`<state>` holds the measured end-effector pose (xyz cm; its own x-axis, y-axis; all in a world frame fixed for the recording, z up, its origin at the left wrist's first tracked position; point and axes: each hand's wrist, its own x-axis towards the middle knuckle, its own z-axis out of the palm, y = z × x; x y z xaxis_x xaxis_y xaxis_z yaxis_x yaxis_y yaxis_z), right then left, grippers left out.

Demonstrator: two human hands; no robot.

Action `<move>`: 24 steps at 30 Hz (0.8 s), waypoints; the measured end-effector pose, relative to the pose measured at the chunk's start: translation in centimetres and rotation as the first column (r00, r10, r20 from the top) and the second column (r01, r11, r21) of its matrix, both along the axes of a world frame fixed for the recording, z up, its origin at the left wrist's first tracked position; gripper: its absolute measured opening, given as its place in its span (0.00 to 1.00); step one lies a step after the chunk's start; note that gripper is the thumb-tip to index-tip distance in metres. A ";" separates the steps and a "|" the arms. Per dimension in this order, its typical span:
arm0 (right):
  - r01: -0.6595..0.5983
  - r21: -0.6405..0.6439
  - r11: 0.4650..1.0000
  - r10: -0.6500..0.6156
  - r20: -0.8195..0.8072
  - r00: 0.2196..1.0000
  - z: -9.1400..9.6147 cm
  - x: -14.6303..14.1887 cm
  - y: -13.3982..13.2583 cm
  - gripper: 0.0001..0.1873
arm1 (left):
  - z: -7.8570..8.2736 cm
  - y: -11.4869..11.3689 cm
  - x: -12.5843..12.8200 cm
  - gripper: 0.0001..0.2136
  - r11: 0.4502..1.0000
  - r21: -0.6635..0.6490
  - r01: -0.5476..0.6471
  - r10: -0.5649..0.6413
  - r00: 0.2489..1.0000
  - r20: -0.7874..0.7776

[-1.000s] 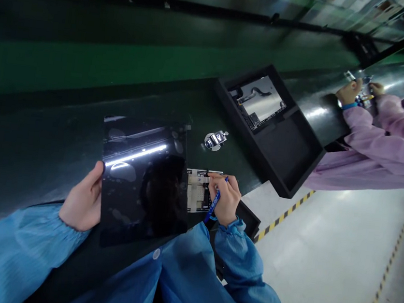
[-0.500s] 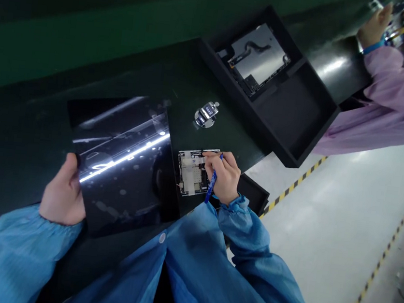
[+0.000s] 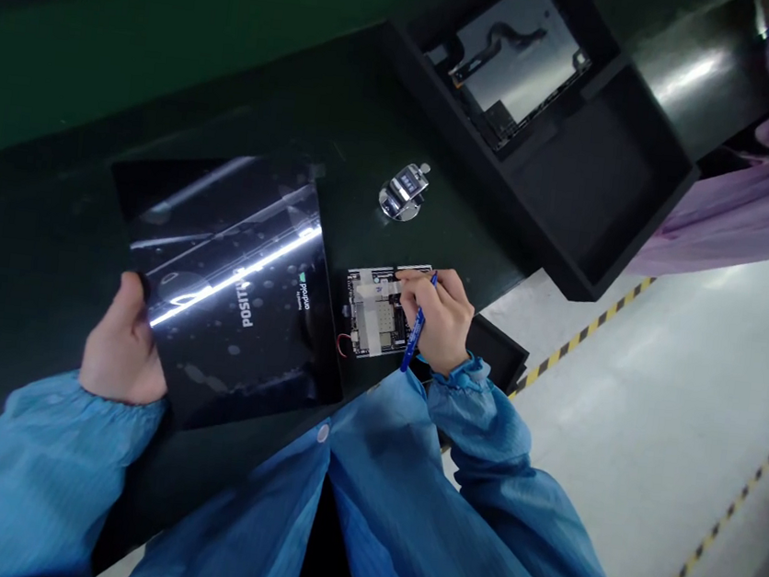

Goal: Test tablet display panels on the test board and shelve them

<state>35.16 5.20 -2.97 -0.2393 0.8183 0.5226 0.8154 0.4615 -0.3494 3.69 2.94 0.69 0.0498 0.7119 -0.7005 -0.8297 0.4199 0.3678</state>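
My left hand (image 3: 122, 347) grips the lower left edge of a glossy black screen panel (image 3: 229, 280) that shows white and green boot text and a bright strip of reflected light. To the panel's right lies an open circuit board (image 3: 374, 311) with white tape patches. My right hand (image 3: 442, 318) is closed around a blue pen-like tool (image 3: 414, 329), its tip pressed on the board's upper right area. Both my sleeves are blue.
A small shiny metal piece (image 3: 404, 189) lies on the dark worktop (image 3: 50, 232) behind the board. A black tray (image 3: 578, 172) at the upper right holds a grey tablet back. A person's pink sleeve (image 3: 768, 212) is beyond it. The floor carries a yellow-black stripe (image 3: 588, 330).
The panel has tilted and shifted left in my left hand, and text now shows on its screen. My right hand stays on the board. The view has swung toward the bench.
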 end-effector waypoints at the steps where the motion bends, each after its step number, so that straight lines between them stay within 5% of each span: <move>1: 0.000 0.006 1.000 0.000 0.002 1.000 0.0 0.0 0.0 0.12 | 0.0 0.0 0.0 0.27 1.000 -0.002 0.003 -0.003 1.000 0.006; 9: -0.003 -0.004 1.000 0.003 -0.021 1.000 0.2 0.3 0.3 0.11 | 0.9 0.6 0.5 0.29 0.988 -0.151 -0.037 0.048 0.996 0.071; 15: 0.180 -0.048 0.982 -0.187 -0.233 0.954 0.4 0.0 0.1 0.09 | 0.9 0.7 0.4 0.30 0.994 -0.108 0.010 0.006 0.989 0.145; 20: 0.197 -0.318 0.927 -0.324 -0.419 0.848 0.8 0.3 0.4 0.03 | -0.6 0.2 -0.5 0.27 0.991 -0.034 0.129 -0.125 0.987 0.097; 24: 0.141 -0.420 0.896 -0.334 -0.431 0.838 1.3 0.7 1.0 0.07 | -3.4 -0.8 -2.6 0.27 0.958 -0.044 0.283 -0.286 0.950 -0.128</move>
<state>35.83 6.16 -1.62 0.1906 0.9657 0.1764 0.5645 0.0392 -0.8245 1.11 2.13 -2.75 0.1540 0.6642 -0.7315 -0.6197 0.6416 0.4521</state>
